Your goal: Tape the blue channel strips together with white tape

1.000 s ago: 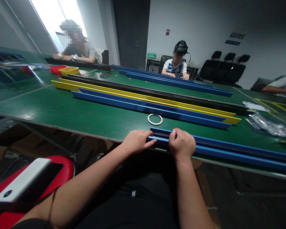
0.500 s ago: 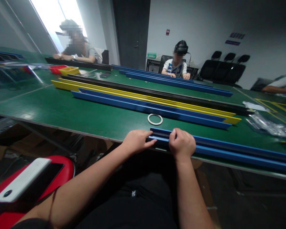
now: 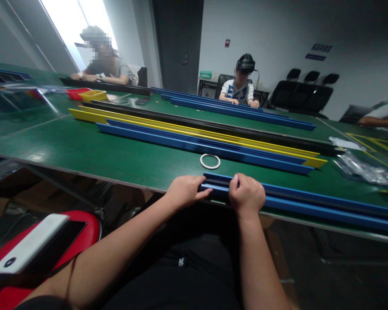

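Note:
A long blue U-shaped channel (image 3: 313, 207) lies along the table's near edge and runs out to the right. My right hand (image 3: 247, 194) is closed round it a little way in from its left end, thumb on top. At that left end my left hand (image 3: 185, 190) grips the channel between thumb and fingers; what its fingertips press on is partly hidden. Just beyond the hands, a white ring (image 3: 210, 162), perhaps a roll of tape, rests flat on the green table (image 3: 142, 159).
Behind the ring lie another blue channel (image 3: 194, 144), a yellow channel (image 3: 200, 134) and a black one (image 3: 265, 138). Clear plastic bags (image 3: 365, 168) are at right. A red stool (image 3: 87, 234) holding a white device (image 3: 32, 243) stands at left. Co-workers sit around the table.
My hands and the blue channel stay in practically the same place. The co-worker at the far left has shifted the hands and wrist slightly.

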The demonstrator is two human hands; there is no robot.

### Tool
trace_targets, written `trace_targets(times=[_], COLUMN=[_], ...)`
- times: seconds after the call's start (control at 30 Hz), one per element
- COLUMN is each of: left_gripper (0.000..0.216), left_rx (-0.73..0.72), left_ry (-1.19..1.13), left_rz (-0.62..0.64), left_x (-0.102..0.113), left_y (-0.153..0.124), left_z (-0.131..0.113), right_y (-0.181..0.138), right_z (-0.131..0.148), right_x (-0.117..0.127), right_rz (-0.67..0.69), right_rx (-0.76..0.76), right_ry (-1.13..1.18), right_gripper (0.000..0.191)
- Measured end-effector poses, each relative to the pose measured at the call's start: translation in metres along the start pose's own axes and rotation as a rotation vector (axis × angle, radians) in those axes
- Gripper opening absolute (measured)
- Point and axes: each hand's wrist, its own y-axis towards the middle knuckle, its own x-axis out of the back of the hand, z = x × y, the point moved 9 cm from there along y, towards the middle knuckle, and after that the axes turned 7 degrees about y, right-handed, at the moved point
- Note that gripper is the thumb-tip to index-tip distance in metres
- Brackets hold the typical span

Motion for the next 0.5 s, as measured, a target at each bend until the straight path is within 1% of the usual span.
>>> trace_targets(times=[0.5], left_gripper=[0.048], left_rx=[0.021], left_ry=[0.031], left_rz=[0.011], left_x=[0.0023], left_y=[0.0001], left_z=[-0.0004], right_y=[0.0005], right_z=[-0.0002], right_x=[0.0], right_rz=[0.016], right_rx=[-0.012], right_ry=[-0.001], right_gripper=[0.03])
